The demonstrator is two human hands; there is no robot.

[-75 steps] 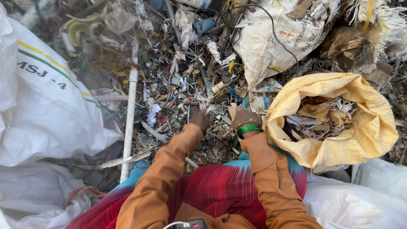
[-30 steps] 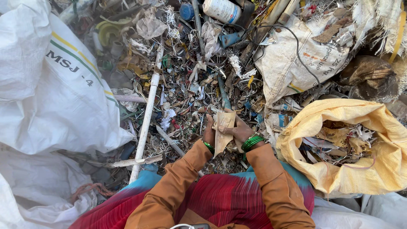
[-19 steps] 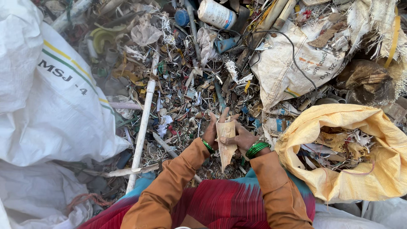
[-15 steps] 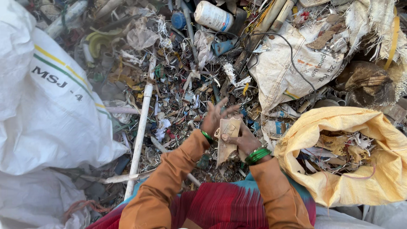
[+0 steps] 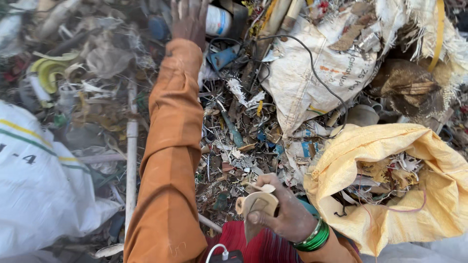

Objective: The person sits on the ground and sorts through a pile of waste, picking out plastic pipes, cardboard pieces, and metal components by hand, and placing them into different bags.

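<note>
Two sacks flank the scrap heap: white sack left, yellow sack right. My left hand reaches over the heap's far side, fingers apart, near a white bottle. My right hand fingers clamp a tan scrap beside the yellow sack; it looks light and stiff, best pinched at its edge.
</note>
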